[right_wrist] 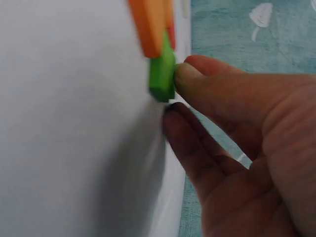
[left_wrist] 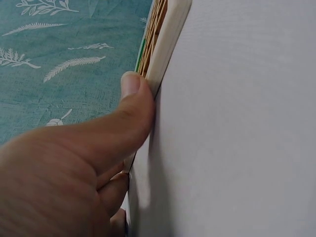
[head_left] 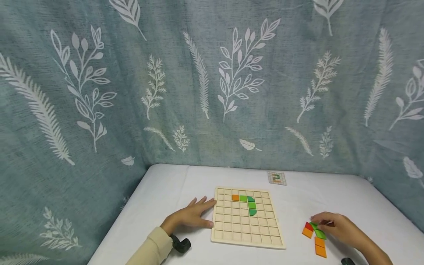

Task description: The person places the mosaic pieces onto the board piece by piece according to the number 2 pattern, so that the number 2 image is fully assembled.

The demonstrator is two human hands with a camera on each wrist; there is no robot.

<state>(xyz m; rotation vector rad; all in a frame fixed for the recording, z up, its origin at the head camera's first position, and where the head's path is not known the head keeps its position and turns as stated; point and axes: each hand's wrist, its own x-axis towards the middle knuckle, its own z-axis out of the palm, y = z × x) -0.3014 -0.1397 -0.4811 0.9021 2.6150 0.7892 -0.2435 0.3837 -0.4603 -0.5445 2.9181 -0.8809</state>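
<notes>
My left hand [head_left: 193, 215] rests at the left edge of a wooden grid board [head_left: 232, 232], fingers spread and fairly straight. In the left wrist view the thumb [left_wrist: 131, 106] presses the board's side. On the board sit an orange square [head_left: 235, 197], two green squares, and two dark green rounded pieces [head_left: 253, 212]. To the right of the board, my right hand [head_left: 339, 226] bends over loose tiles, thumb and a finger pinching a green tile [right_wrist: 162, 79]. A second green tile [head_left: 320, 234] lies partly under the hand, near a red tile [head_left: 309, 226] and an orange one [head_left: 307, 232].
Two more orange tiles [head_left: 320, 246] lie nearer me. A small pattern card [head_left: 276, 178] with a coloured figure lies behind the board. The white table [head_left: 172, 184] ends against a blue-green leaf-print curtain [head_left: 205, 140].
</notes>
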